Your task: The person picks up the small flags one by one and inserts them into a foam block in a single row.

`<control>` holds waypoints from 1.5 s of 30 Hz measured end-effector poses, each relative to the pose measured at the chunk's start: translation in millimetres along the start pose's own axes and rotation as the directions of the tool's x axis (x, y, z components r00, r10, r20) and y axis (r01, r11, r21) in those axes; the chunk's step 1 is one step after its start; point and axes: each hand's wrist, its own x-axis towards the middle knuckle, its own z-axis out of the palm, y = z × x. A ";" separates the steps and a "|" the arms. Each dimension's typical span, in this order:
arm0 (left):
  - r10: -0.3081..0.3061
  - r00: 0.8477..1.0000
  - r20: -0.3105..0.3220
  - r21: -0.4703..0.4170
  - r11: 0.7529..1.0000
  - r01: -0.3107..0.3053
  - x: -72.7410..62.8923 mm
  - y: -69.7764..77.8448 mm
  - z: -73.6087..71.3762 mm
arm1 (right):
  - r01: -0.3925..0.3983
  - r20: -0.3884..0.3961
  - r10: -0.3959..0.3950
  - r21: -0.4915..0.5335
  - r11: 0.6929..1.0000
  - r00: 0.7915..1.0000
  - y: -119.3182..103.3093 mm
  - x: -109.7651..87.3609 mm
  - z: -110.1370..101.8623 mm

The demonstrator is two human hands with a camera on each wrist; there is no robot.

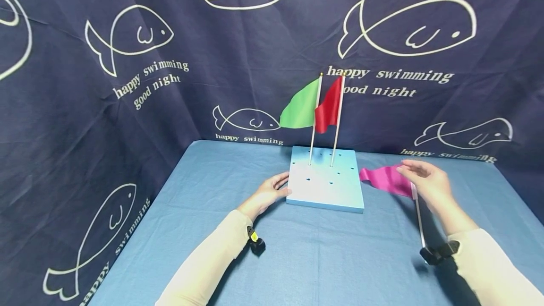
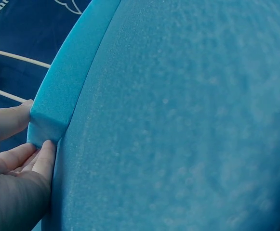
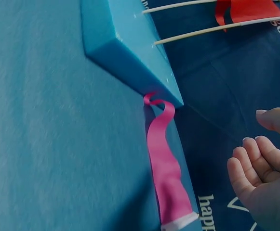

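Observation:
A light blue board (image 1: 325, 195) with small holes sits on the table, holding a green flag (image 1: 301, 107) and a red flag (image 1: 329, 110) upright on thin white poles. My left hand (image 1: 265, 195) holds the board's near left corner, with the thumb at its top edge and fingertips at its lower edge in the left wrist view. To the right, a pink flag (image 1: 386, 179) lies on the table, its cloth reaching toward the board. My right hand (image 3: 265, 173) hovers above the pink flag with loosely curled fingers and nothing in them.
Blue cloth covers the table (image 1: 306, 259). Dark blue curtains (image 1: 255, 51) printed with white fish and lettering stand behind and at the left. The pink flag's white pole (image 1: 420, 223) runs toward the near side, under the right wrist's black camera (image 1: 437, 253).

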 end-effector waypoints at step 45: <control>0.001 1.000 0.000 0.010 1.000 -0.001 -0.1 0.3 -0.6 | -0.223 0.008 0.242 -0.361 0.905 0.970 40.6 -49.0 -29.1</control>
